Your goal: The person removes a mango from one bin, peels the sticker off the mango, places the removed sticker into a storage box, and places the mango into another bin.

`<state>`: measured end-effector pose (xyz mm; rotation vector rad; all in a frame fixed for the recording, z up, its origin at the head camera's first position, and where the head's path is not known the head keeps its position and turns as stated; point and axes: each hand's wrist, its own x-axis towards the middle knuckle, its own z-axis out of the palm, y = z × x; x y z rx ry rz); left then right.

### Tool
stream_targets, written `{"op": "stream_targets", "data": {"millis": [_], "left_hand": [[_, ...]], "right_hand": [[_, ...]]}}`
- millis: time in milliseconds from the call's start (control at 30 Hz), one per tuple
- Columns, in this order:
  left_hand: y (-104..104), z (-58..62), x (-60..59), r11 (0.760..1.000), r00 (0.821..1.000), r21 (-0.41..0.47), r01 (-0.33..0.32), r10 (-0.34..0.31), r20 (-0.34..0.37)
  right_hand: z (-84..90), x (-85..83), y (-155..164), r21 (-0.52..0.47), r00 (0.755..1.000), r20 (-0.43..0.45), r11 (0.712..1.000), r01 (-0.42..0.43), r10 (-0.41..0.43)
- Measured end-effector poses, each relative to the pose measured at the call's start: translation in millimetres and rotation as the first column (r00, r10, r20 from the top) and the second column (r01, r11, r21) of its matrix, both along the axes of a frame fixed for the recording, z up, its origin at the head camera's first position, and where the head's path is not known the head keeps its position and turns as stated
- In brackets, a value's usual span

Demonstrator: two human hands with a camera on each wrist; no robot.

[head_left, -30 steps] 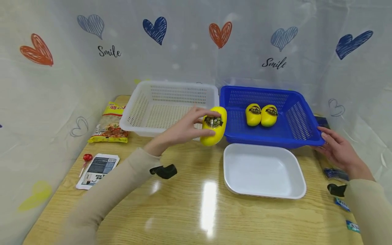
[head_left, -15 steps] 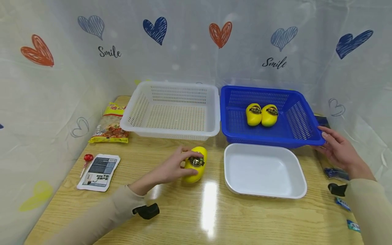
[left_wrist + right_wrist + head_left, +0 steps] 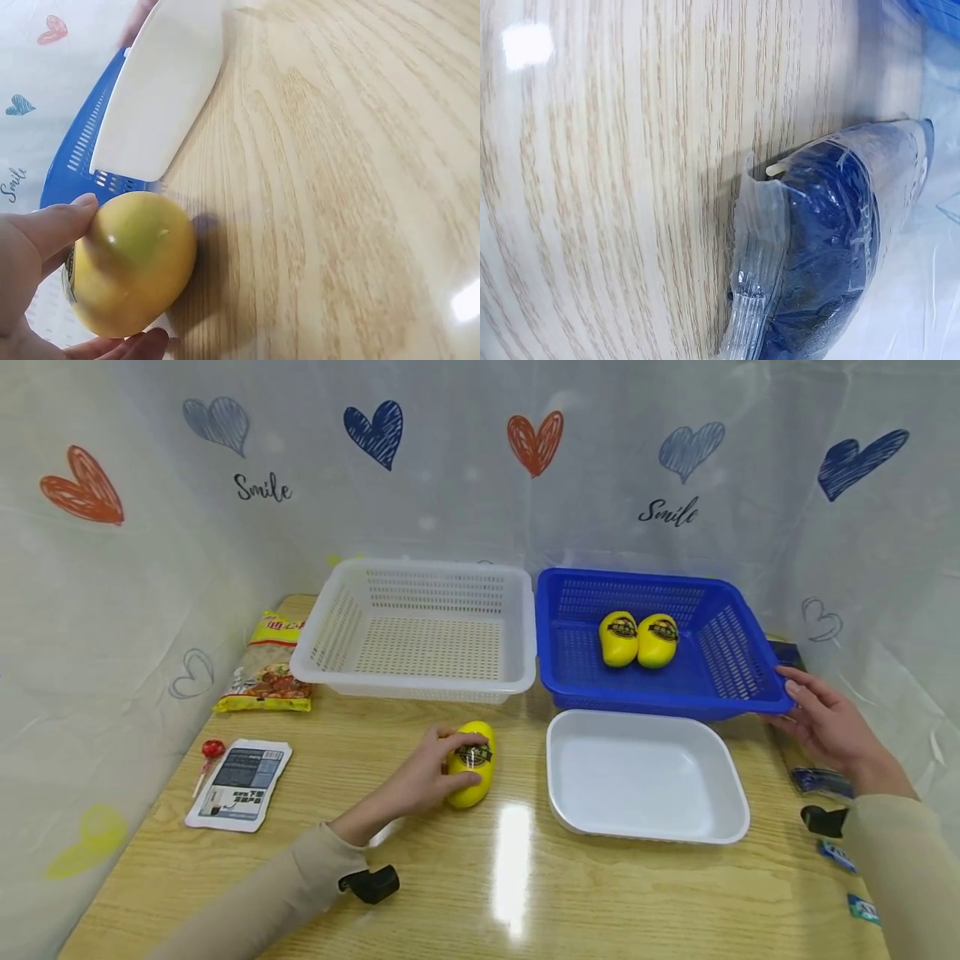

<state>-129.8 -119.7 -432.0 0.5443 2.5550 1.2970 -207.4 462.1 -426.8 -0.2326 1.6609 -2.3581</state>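
Observation:
A yellow mango (image 3: 474,758) with a dark label stands on the table in front of the white basket. My left hand (image 3: 420,777) holds it, thumb and fingers curved round its sides; the left wrist view shows the bare yellow-green side of the mango (image 3: 142,259). At the right, my right hand (image 3: 836,731) grips the near right corner of the blue basket (image 3: 630,700), thumb on the rim and fingers partly hidden below. Inside that basket lie a left mango (image 3: 618,647) and a right mango (image 3: 657,647), side by side. The right wrist view does not show the right hand.
White basket (image 3: 412,681) adjoins the blue one; a white tray (image 3: 648,777) sits in front of the blue basket. At left are a food bag (image 3: 270,672), lollipop (image 3: 213,748) and flat pack (image 3: 240,785). A clear-and-blue packet (image 3: 825,232) and small wrappers (image 3: 836,854) lie right.
My left hand has carried the mango from between the two baskets leftward and toward me, down to the table. My right hand has stayed at the blue basket's corner.

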Motion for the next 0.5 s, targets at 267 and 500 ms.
{"op": "stream_targets", "data": {"millis": [267, 500], "left_hand": [[0.5, -6.0, 0.0, 1.000, 1.000, 0.008, 0.010, -0.010, -0.011], [0.4, -6.3, 1.4, 1.000, 1.000, 0.026, 0.017, -0.016, -0.021]], "right_hand": [[1.7, 0.6, -2.0, 0.083, 0.999, -0.047, 0.996, 0.014, -0.010], [8.7, -1.1, -0.3, 0.338, 0.996, -0.063, 0.938, 0.078, -0.060]]}}
